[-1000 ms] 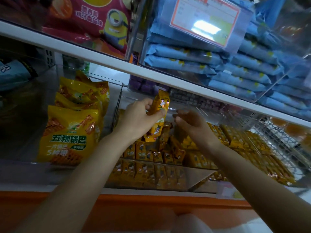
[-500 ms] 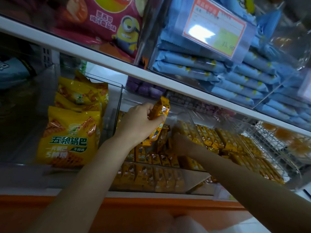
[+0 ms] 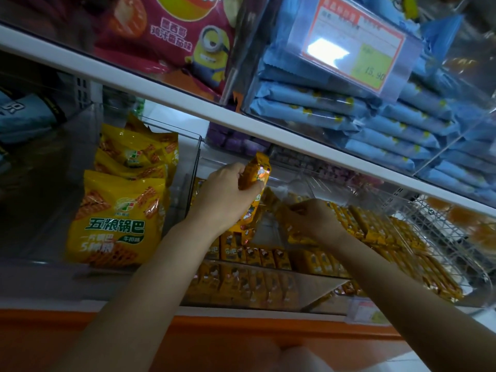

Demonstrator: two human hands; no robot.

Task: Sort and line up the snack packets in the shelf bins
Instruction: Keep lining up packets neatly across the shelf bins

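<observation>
- Packets of orange colour [image 3: 256, 174] are gripped by the left hand [image 3: 225, 194] above the clear bin [image 3: 308, 288].
- Small packets [image 3: 298, 238] in the bin are grasped by the right hand [image 3: 314, 221].

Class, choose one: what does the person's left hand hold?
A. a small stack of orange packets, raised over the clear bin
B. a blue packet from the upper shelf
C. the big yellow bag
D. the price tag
A: the left hand grips the orange packets above the clear bin, apart from the big yellow bag.
</observation>
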